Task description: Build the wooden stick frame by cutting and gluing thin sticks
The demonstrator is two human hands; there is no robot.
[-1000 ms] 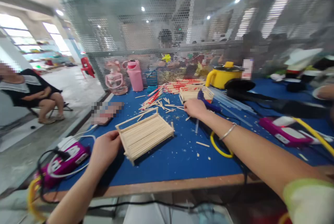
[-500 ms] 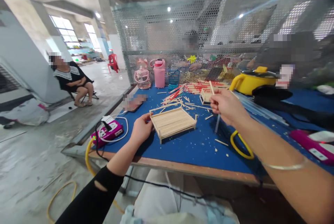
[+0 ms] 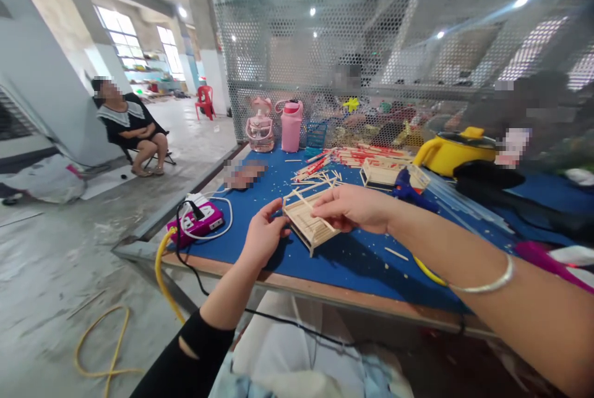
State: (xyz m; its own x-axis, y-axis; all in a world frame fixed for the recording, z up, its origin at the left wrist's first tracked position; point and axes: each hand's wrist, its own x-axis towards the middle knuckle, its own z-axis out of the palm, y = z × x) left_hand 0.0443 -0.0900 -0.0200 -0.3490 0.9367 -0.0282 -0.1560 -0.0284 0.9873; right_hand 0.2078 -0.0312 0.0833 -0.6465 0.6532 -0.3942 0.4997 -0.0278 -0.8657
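My left hand (image 3: 265,236) grips the left corner of a small tray built of pale wooden sticks (image 3: 304,215), thumb and forefinger at the corner post. The tray rests on the blue table covering. Between the fingertips of my right hand (image 3: 355,207) is a thin wooden stick (image 3: 304,200), held slanting above the tray; that hand hides the tray's right part. A second stick tray (image 3: 378,176) sits behind my right hand, with a blue glue gun (image 3: 408,187) beside it. Loose sticks (image 3: 315,170), some red-tipped, lie behind the tray.
Translucent glue sticks (image 3: 468,206) and a yellow pot (image 3: 459,153) are at the right. Pink bottles (image 3: 291,129) stand by the mesh screen (image 3: 273,45). A magenta power strip (image 3: 195,224) with cables is at the left edge. A person (image 3: 132,125) sits at far left.
My right hand has moved left and down, carrying the stick from beside the second tray to over the near one. The glue gun and second tray now show. The near tray has turned slightly.
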